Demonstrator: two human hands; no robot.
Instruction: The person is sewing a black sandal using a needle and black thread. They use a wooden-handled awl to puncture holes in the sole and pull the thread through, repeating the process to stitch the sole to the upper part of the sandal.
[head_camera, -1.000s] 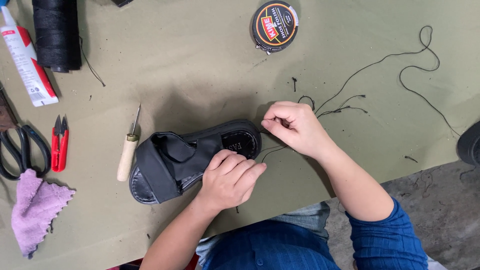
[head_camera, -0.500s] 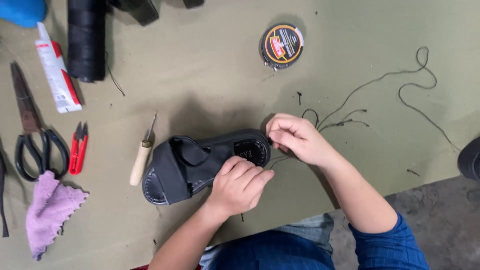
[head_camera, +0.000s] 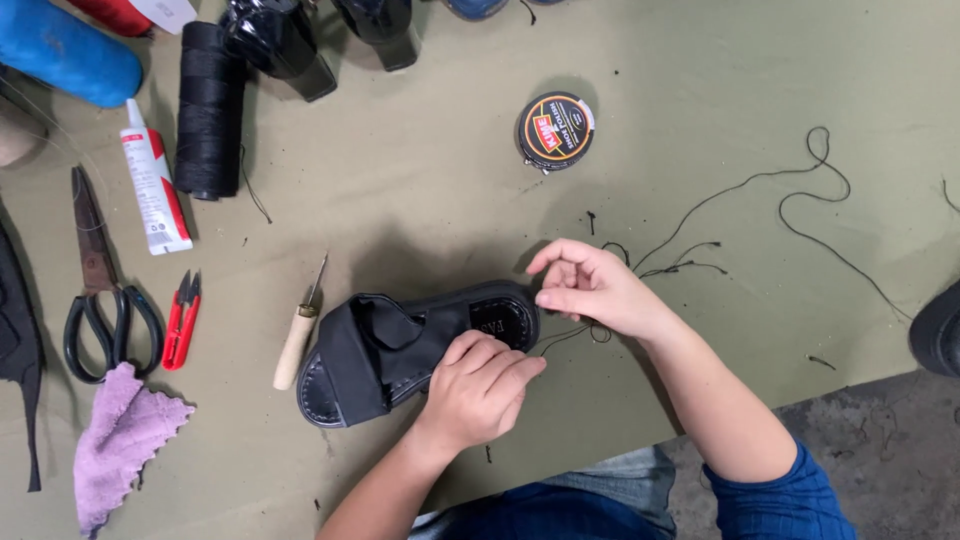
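A black sandal (head_camera: 385, 350) lies on its side on the olive-green table top (head_camera: 420, 200). My left hand (head_camera: 482, 388) presses down on the near edge of its sole, fingers curled. My right hand (head_camera: 598, 288) is at the heel end, fingertips pinched together on a black thread (head_camera: 800, 195). The thread makes a small loop below my right wrist and trails off in curls to the right.
Left of the sandal lie a wooden-handled awl (head_camera: 297, 340), red snips (head_camera: 181, 320), black scissors (head_camera: 100, 310) and a purple cloth (head_camera: 125, 435). Further back are a glue tube (head_camera: 155, 190), a black thread spool (head_camera: 210, 110) and a round tin (head_camera: 556, 130). The table edge runs along the lower right.
The view has tilted, so more of the far side of the table shows. Both hands stay on the sandal; my right fingers have shifted slightly at the heel.
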